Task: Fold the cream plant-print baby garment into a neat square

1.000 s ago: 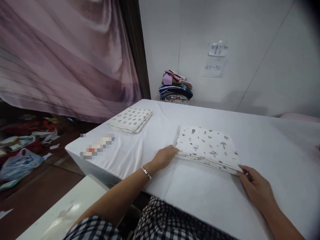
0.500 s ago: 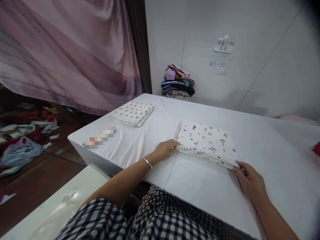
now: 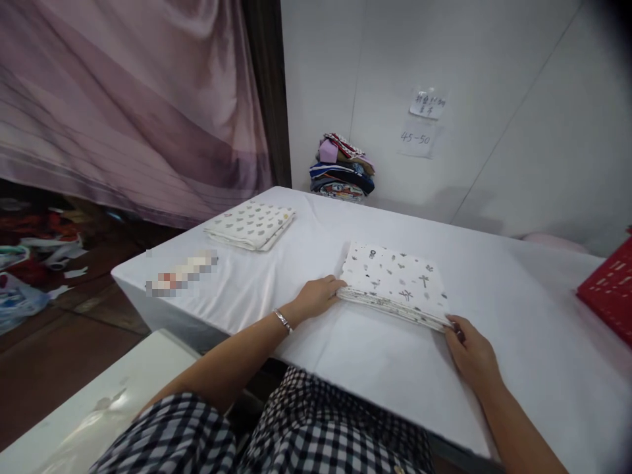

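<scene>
A folded white cloth (image 3: 395, 276) with small grey and dark prints lies on the white-covered table in front of me, its layered edge toward my body. My left hand (image 3: 318, 296) pinches its near left corner between thumb and fingers. At the near right corner, my right hand (image 3: 469, 349) has its thumb and fingers closed on the layers. A second folded cloth (image 3: 251, 225), white with grey leaf-like shapes, lies apart to the far left. My fingertips are partly hidden at both corners.
A blurred-out long item (image 3: 182, 273) lies near the left edge of the table (image 3: 296, 336). Stacked folded fabrics (image 3: 342, 168) stand by the wall. A red basket (image 3: 609, 289) is at the right. A white surface (image 3: 99, 401) stands lower left, and a curtain (image 3: 138, 99) hangs behind.
The view has turned slightly right, so everything appears shifted left and more of the red basket shows. Both hands still hold the cloth's near corners.
</scene>
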The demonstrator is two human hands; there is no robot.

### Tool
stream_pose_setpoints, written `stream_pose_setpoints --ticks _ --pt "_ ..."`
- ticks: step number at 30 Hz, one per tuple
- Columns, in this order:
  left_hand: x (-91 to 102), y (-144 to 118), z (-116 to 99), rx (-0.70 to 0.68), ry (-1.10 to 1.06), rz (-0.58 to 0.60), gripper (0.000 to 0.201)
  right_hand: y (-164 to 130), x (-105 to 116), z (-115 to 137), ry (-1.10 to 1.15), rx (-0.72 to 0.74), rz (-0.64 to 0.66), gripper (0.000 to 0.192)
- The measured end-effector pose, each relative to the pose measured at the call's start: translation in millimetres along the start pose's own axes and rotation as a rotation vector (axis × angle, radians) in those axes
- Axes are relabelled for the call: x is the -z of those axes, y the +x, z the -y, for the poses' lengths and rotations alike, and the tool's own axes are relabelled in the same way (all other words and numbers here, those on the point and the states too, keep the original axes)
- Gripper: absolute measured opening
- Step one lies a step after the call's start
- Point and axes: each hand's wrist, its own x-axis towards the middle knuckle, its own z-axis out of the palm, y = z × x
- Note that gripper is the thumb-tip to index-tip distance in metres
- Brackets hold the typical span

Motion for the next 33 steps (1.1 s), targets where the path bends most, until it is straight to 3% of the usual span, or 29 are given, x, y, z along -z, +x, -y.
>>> stream_pose_setpoints --ticks 9,15,21,26,33 --pt "1.1 1.3 -3.0 -0.056 0.209 0.030 0.031 0.6 -10.2 -20.8 0.071 0.073 -0.018 0.041" --pt "9.5 8.1 -9.6 -0.047 0.283 0.054 0.029 2.5 -3.9 -6.5 0.156 0.090 -0.051 0.036" --pt "19.4 16.0 -10.6 0.035 0.400 0.156 0.033 7.1 8.1 7.4 0.297 -0.029 0.019 0.037" --pt "20.9 15.5 -10.6 0.086 0.348 0.200 0.037 9.7 13.8 10.6 0.364 -0.124 0.117 0.034" --pt "14.6 10.1 -4.1 0.211 0.065 0.126 0.036 16.7 20.9 14.5 0.442 -0.199 0.262 0.032"
